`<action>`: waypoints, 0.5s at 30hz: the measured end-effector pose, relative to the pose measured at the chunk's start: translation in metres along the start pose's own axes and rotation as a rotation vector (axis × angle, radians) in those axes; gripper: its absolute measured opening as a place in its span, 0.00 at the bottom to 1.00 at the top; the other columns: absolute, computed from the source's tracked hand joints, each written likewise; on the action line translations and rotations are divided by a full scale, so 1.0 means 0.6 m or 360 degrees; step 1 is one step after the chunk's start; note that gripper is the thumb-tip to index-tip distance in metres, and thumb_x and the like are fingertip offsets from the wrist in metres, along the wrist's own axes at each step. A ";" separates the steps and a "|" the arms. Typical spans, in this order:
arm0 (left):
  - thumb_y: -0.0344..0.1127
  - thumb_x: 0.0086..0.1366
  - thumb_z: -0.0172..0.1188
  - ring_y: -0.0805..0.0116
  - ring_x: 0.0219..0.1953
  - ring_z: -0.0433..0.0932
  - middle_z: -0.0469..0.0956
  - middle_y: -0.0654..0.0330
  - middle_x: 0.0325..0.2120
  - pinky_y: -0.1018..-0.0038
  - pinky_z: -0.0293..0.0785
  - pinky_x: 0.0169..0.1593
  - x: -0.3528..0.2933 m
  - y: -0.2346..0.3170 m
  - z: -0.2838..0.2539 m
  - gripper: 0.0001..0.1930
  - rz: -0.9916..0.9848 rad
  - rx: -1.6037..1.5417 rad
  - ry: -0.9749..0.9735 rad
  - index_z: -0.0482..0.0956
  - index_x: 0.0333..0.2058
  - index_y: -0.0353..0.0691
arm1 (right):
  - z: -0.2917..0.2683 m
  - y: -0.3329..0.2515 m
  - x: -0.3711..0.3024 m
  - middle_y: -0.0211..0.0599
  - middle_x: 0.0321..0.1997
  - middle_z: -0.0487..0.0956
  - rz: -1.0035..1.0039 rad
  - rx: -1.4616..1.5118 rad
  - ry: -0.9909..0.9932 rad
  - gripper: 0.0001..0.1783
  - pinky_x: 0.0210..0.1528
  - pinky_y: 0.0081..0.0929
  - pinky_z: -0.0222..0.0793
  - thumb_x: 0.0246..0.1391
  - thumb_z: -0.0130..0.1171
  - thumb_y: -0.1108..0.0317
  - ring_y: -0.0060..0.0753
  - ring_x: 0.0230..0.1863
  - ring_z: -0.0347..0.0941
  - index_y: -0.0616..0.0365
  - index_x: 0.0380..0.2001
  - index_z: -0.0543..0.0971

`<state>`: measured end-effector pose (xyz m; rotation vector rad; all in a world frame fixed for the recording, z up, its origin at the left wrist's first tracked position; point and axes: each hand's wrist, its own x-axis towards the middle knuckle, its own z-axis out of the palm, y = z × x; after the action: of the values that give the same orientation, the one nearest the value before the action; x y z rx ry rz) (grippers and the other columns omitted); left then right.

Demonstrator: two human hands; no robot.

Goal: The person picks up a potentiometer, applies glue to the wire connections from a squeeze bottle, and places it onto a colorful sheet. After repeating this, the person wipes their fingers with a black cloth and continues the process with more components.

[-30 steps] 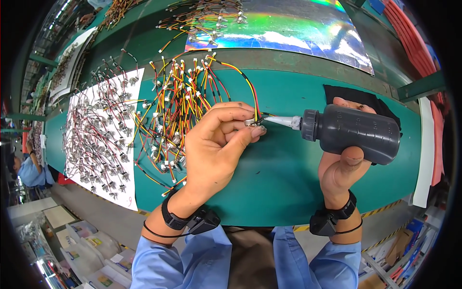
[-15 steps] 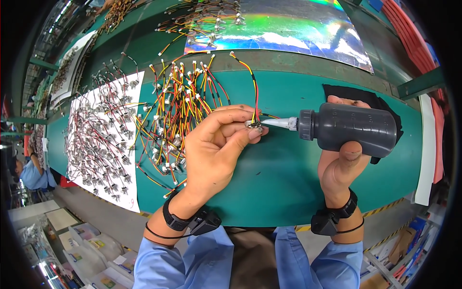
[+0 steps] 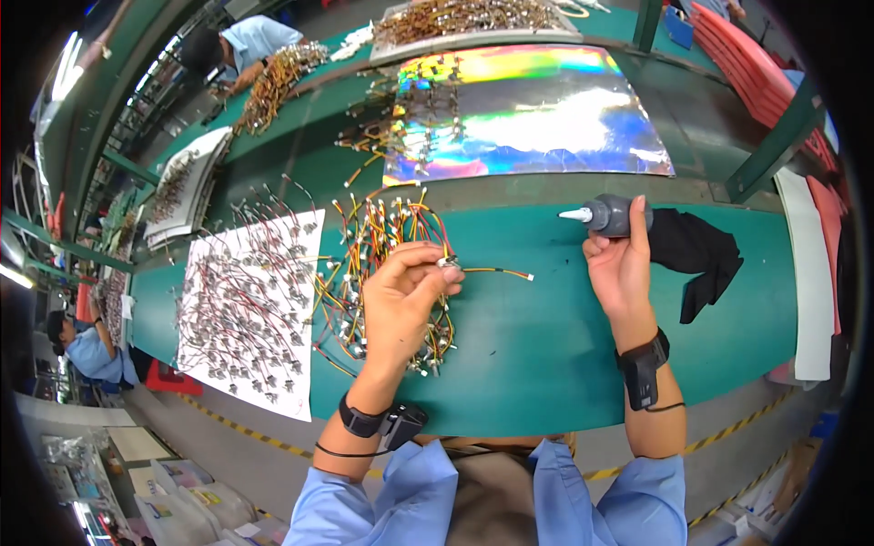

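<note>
My left hand (image 3: 399,300) pinches a small metal potentiometer-like part (image 3: 447,262) between thumb and fingers. Its thin red, yellow and black wires stick out, one lead (image 3: 496,270) ending in a white connector to the right. My right hand (image 3: 624,278) is wrapped round a dark grey squeeze bottle (image 3: 615,217), held on its side with the white nozzle (image 3: 575,215) pointing left. A wide gap separates the nozzle from the part. Just left of my left hand lies a tangled pile of similar wired parts (image 3: 375,223), partly hidden by that hand.
A white sheet (image 3: 299,405) at the left carries rows of wired parts. A black cloth (image 3: 696,246) lies beside the bottle on the green mat (image 3: 537,382). Beyond is a shiny iridescent sheet (image 3: 537,114). A green post (image 3: 774,146) rises at right; co-workers (image 3: 259,41) sit farther off.
The bottle has moved right and away, its nozzle leaving the part in my left hand. The view has shifted, showing more of the far side of the table.
</note>
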<state>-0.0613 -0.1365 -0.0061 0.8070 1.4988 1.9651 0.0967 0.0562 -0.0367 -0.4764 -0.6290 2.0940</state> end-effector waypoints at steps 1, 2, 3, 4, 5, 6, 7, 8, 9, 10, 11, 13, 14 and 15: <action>0.18 0.54 0.55 0.68 0.33 0.77 0.71 0.56 0.36 0.77 0.77 0.34 0.004 0.013 -0.002 0.09 0.0032 0.0066 0.0019 0.71 0.36 0.26 | -0.006 -0.003 0.007 0.30 0.30 0.74 0.0049 0.0053 0.0000 0.19 0.22 0.16 0.55 0.56 0.48 0.49 0.18 0.20 0.60 0.55 0.33 0.71; 0.18 0.54 0.55 0.68 0.33 0.77 0.71 0.56 0.36 0.77 0.77 0.34 0.013 0.028 -0.003 0.09 0.0055 0.0068 0.0010 0.71 0.36 0.26 | -0.010 -0.006 0.013 0.30 0.30 0.73 0.0099 0.0104 0.0003 0.18 0.22 0.15 0.55 0.56 0.48 0.49 0.18 0.20 0.59 0.55 0.32 0.71; 0.20 0.53 0.57 0.70 0.32 0.76 0.72 0.58 0.33 0.78 0.76 0.33 0.029 0.045 -0.005 0.09 0.0004 0.0206 0.0021 0.72 0.35 0.27 | -0.014 -0.008 0.015 0.30 0.30 0.73 0.0083 0.0108 -0.0009 0.18 0.22 0.15 0.55 0.56 0.48 0.49 0.18 0.20 0.59 0.55 0.32 0.71; 0.22 0.53 0.59 0.72 0.31 0.76 0.73 0.59 0.30 0.80 0.75 0.31 0.050 0.061 -0.006 0.10 -0.0048 0.0345 0.0040 0.72 0.35 0.28 | -0.015 -0.008 0.014 0.30 0.29 0.73 0.0087 0.0145 0.0032 0.19 0.22 0.16 0.55 0.56 0.48 0.49 0.18 0.20 0.59 0.55 0.33 0.71; 0.24 0.52 0.60 0.74 0.29 0.75 0.74 0.61 0.27 0.81 0.73 0.30 0.074 0.073 -0.008 0.11 -0.0101 0.0482 0.0063 0.73 0.35 0.28 | -0.015 -0.006 0.013 0.30 0.29 0.73 0.0095 0.0180 0.0072 0.19 0.22 0.16 0.55 0.56 0.48 0.49 0.18 0.20 0.59 0.56 0.33 0.71; 0.24 0.52 0.60 0.74 0.29 0.75 0.74 0.61 0.27 0.81 0.73 0.30 0.104 0.079 -0.011 0.11 -0.0092 0.0480 0.0062 0.73 0.35 0.28 | -0.015 -0.007 0.012 0.31 0.29 0.73 0.0104 0.0213 0.0119 0.19 0.22 0.16 0.56 0.56 0.48 0.49 0.18 0.20 0.59 0.56 0.33 0.71; 0.26 0.51 0.62 0.76 0.28 0.74 0.75 0.62 0.25 0.82 0.71 0.29 0.138 0.082 -0.016 0.11 -0.0045 0.0597 0.0064 0.74 0.34 0.29 | -0.013 -0.007 0.012 0.31 0.29 0.73 0.0111 0.0216 0.0109 0.19 0.22 0.16 0.56 0.56 0.48 0.49 0.18 0.20 0.59 0.56 0.33 0.71; 0.29 0.50 0.64 0.77 0.27 0.73 0.75 0.64 0.22 0.83 0.69 0.28 0.171 0.081 -0.019 0.12 -0.0006 0.0713 0.0068 0.75 0.33 0.30 | -0.011 -0.007 0.011 0.31 0.30 0.73 0.0129 0.0227 0.0089 0.20 0.22 0.16 0.56 0.56 0.47 0.49 0.18 0.20 0.59 0.56 0.33 0.71; 0.29 0.50 0.64 0.77 0.27 0.73 0.75 0.64 0.22 0.83 0.69 0.28 0.206 0.082 -0.022 0.12 -0.0011 0.0724 0.0076 0.75 0.33 0.30 | -0.008 -0.004 0.009 0.32 0.30 0.73 0.0151 0.0246 0.0072 0.20 0.22 0.16 0.56 0.56 0.47 0.49 0.18 0.20 0.59 0.56 0.34 0.71; 0.30 0.50 0.65 0.77 0.26 0.73 0.76 0.63 0.23 0.83 0.68 0.28 0.246 0.079 -0.022 0.12 0.0037 0.0833 0.0093 0.76 0.32 0.30 | -0.006 -0.003 0.010 0.33 0.31 0.73 0.0163 0.0261 0.0065 0.20 0.22 0.16 0.56 0.56 0.47 0.49 0.18 0.20 0.59 0.56 0.34 0.70; 0.31 0.49 0.65 0.78 0.25 0.72 0.76 0.62 0.24 0.82 0.68 0.28 0.274 0.073 -0.024 0.12 0.0077 0.0955 0.0118 0.77 0.30 0.31 | -0.001 0.000 0.010 0.33 0.31 0.73 0.0180 0.0272 0.0076 0.20 0.22 0.16 0.56 0.56 0.47 0.49 0.18 0.20 0.59 0.56 0.34 0.70; 0.32 0.49 0.66 0.77 0.25 0.72 0.77 0.62 0.23 0.81 0.68 0.29 0.313 0.049 -0.021 0.11 0.0074 0.1007 0.0112 0.77 0.29 0.31 | 0.011 -0.003 0.006 0.34 0.32 0.73 0.0219 0.0261 0.0104 0.20 0.22 0.16 0.56 0.56 0.47 0.49 0.19 0.20 0.60 0.55 0.35 0.70; 0.32 0.48 0.66 0.77 0.25 0.72 0.77 0.62 0.23 0.81 0.68 0.29 0.328 0.033 -0.017 0.11 0.0088 0.1042 0.0102 0.78 0.28 0.32 | 0.013 -0.005 0.005 0.35 0.32 0.73 0.0237 0.0254 0.0123 0.19 0.22 0.16 0.56 0.57 0.46 0.49 0.19 0.20 0.60 0.55 0.35 0.70; 0.32 0.48 0.66 0.77 0.24 0.73 0.77 0.61 0.23 0.80 0.68 0.29 0.337 0.016 -0.016 0.11 0.0104 0.1076 0.0094 0.78 0.27 0.32 | 0.012 -0.004 0.005 0.35 0.32 0.73 0.0251 0.0263 0.0144 0.19 0.22 0.16 0.56 0.57 0.46 0.49 0.19 0.20 0.60 0.55 0.35 0.70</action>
<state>-0.2059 0.0009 0.0290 1.0775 2.2383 1.5234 0.0928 0.0584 -0.0298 -0.5378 -0.3721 2.2372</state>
